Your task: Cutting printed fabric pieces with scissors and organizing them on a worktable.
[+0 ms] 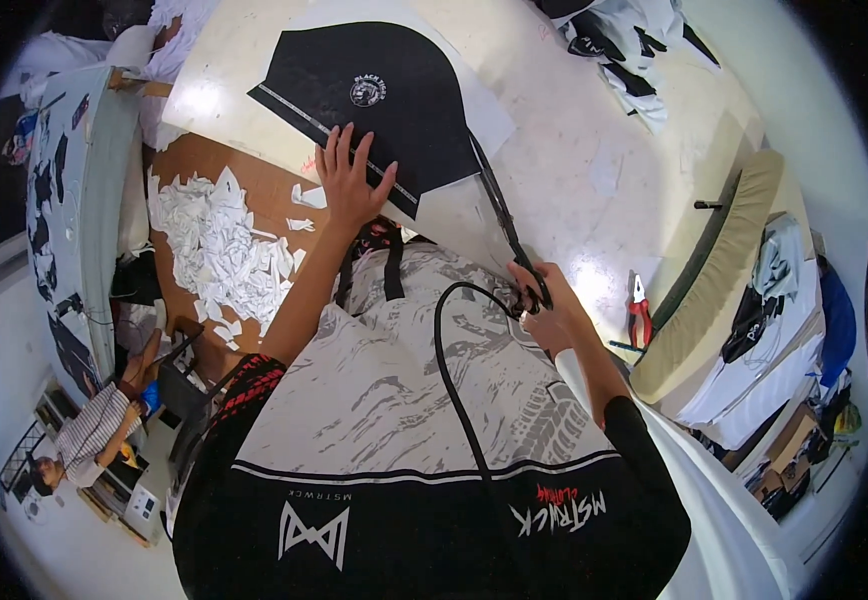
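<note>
A black, sleeve-shaped fabric piece (404, 90) lies on the pale table. It has a curved far edge, a small white emblem and a pale strip along its lower left edge. My left hand (352, 180) rests flat on that strip, fingers spread. My right hand (544, 305) grips long dark scissors (497, 205) by the handles. Their blades point away from me, tips at the fabric's right edge. Beneath the black piece, a white sheet (484, 115) shows along its far and right sides.
Red-handled pliers (639, 318) lie right of my right hand, beside a long beige padded form (719, 280). White scraps (224, 245) are heaped on the brown floor at left. Black and white cloth (634, 50) lies at the far right. Another person (99, 430) sits at lower left.
</note>
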Demonstrator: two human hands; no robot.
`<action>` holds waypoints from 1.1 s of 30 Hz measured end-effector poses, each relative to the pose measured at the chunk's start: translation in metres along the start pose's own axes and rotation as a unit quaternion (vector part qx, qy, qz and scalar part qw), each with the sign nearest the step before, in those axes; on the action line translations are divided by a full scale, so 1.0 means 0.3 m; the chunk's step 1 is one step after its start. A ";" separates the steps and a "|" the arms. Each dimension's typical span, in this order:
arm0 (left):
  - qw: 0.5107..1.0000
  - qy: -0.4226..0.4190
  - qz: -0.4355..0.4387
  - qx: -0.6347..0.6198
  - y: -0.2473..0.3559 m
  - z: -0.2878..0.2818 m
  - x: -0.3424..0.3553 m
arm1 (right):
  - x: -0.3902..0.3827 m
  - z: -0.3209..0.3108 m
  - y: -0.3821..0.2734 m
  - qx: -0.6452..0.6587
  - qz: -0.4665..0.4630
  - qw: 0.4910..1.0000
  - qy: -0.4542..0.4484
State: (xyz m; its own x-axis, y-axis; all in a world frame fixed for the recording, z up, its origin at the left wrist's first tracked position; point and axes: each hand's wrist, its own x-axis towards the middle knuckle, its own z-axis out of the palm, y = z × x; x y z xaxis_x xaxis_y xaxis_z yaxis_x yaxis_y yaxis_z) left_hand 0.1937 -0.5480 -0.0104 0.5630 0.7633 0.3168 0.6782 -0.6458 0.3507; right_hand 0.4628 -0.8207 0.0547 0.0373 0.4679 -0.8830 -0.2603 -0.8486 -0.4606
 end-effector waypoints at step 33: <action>0.999 -0.007 0.025 0.042 0.066 0.064 -0.022 | 0.073 0.082 0.148 0.129 -0.055 0.990 -0.013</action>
State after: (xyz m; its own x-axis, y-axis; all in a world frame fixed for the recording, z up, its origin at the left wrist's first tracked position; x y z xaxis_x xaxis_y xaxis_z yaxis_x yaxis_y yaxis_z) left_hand 0.2124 -0.5656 -0.0226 0.6038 0.7303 0.3194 0.6855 -0.6803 0.2595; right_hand 0.4282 -0.8419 0.0174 0.0561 0.5635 -0.8242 -0.4930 -0.7022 -0.5136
